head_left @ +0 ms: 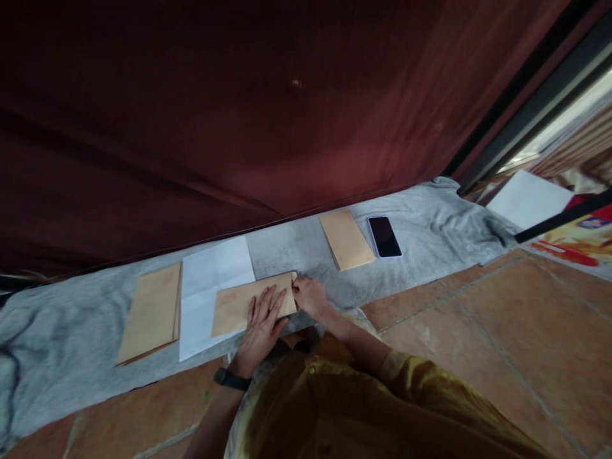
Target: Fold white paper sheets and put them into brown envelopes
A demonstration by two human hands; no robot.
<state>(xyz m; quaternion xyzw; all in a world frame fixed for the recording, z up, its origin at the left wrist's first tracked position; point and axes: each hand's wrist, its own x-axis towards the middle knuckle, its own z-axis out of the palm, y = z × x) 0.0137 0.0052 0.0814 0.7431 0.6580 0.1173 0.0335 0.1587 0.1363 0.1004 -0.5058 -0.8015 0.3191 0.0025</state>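
A tan envelope lies in front of me, its left part over white paper sheets. Flat on top of it rests my left hand, fingers spread. My right hand has its fingers curled at the envelope's right end, pinching that edge. Left of the white sheets is a stack of tan envelopes. Farther right lie more tan envelopes, stacked, with a phone with a dark screen beside them.
Everything lies on a grey cloth along a dark red curtain. Brown floor tiles border the cloth on my side. At the far right are a dark metal frame, a white sheet and a colourful printed package.
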